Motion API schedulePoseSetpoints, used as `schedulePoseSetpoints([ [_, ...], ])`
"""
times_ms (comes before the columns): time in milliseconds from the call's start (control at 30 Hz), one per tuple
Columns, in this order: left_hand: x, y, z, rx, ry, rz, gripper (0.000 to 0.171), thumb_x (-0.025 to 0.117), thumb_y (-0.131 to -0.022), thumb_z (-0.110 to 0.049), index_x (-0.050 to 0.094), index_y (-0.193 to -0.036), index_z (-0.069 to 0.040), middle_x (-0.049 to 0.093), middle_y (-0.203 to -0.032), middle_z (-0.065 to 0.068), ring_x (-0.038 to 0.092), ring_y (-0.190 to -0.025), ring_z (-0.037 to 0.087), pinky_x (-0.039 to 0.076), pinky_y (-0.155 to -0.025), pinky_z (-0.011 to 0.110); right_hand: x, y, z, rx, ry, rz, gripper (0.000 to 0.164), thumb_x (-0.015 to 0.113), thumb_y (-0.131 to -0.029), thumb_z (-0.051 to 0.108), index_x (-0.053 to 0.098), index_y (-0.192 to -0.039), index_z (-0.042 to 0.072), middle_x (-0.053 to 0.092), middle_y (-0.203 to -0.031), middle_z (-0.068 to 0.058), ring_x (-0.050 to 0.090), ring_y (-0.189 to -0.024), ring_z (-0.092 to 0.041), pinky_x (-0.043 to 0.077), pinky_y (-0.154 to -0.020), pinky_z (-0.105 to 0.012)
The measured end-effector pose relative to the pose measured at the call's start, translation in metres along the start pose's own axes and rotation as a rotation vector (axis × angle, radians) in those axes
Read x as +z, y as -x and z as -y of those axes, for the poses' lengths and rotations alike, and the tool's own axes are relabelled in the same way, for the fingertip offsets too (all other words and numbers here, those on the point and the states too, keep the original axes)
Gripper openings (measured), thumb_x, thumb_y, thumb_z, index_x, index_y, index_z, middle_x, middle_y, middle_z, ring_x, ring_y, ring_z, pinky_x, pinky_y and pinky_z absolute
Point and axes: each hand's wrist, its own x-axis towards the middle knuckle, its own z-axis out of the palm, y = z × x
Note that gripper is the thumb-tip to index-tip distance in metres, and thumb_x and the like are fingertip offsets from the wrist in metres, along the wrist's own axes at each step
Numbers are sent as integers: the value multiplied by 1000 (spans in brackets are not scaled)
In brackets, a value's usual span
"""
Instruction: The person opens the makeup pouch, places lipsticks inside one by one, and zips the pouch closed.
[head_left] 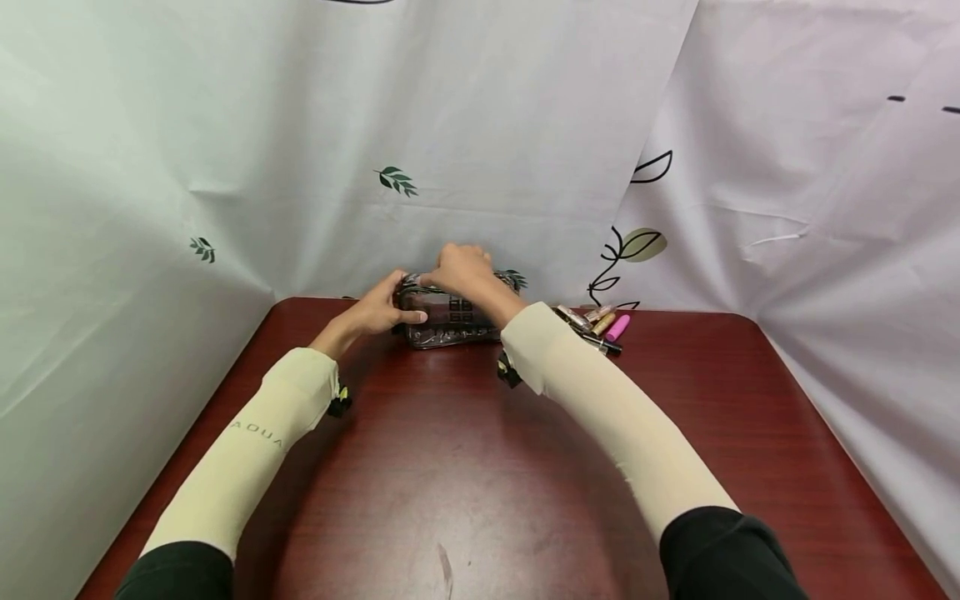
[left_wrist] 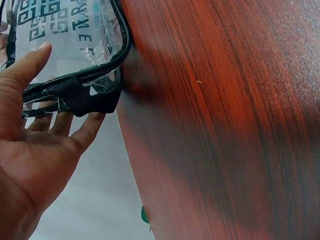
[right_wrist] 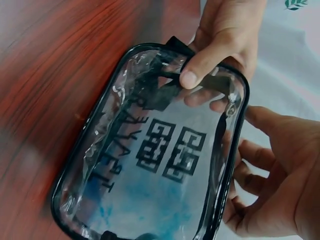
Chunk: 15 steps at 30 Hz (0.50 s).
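Observation:
A clear cosmetic pouch point(head_left: 457, 312) with black piping, a dark square logo and printed lettering stands at the back of the table. My left hand point(head_left: 377, 308) grips its left end, where a black fabric tab point(left_wrist: 75, 97) shows. The left thumb point(right_wrist: 202, 67) lies on the clear front face, and the other fingers are behind it. At the top edge, along the zipper side, my right hand point(head_left: 462, 271) has its fingers curled against the rim. In the right wrist view, the right hand's fingertips point(right_wrist: 250, 180) meet the black edge and are partly hidden behind it.
Right of the pouch lies a small pile of cosmetics: a pink tube point(head_left: 618, 327), a gold tube point(head_left: 603, 323) and a black pen-like stick point(head_left: 611, 346) among them. The dark red table point(head_left: 465, 467) meets a white patterned cloth point(head_left: 510, 150) behind.

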Motion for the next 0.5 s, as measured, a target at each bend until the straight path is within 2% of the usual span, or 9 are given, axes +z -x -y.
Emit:
schedulePoseSetpoints([
  [100,1,0,-1,-3,1,4,66,81,-103,-7,41,-155,3,59,-145,29,62,-124,36,51,-101,37,-5,4,8,49,3,6,57,83,-91,73,65,-78,21,70,-92,2,67,-113,-27,45,-115,-50],
  [200,1,2,-3,-9,5,6,69,81,-103,-7,39,-157,3,59,-150,30,63,-130,39,52,-107,42,-9,7,12,81,8,20,54,85,-90,71,69,-90,20,76,-110,0,67,-122,-29,43,-120,-52],
  [367,2,2,-4,-14,-6,-5,71,82,-103,-9,39,-158,3,55,-149,29,60,-130,38,47,-113,50,-10,0,14,127,-12,75,48,85,-92,68,72,-101,22,75,-122,2,63,-126,-28,42,-121,-49],
  [500,2,2,-4,-18,-19,-13,71,83,-102,-11,40,-158,3,55,-146,26,57,-126,36,45,-113,50,-7,-10,15,150,-30,101,45,87,-92,64,75,-105,23,73,-130,0,61,-131,-30,44,-121,-50],
])
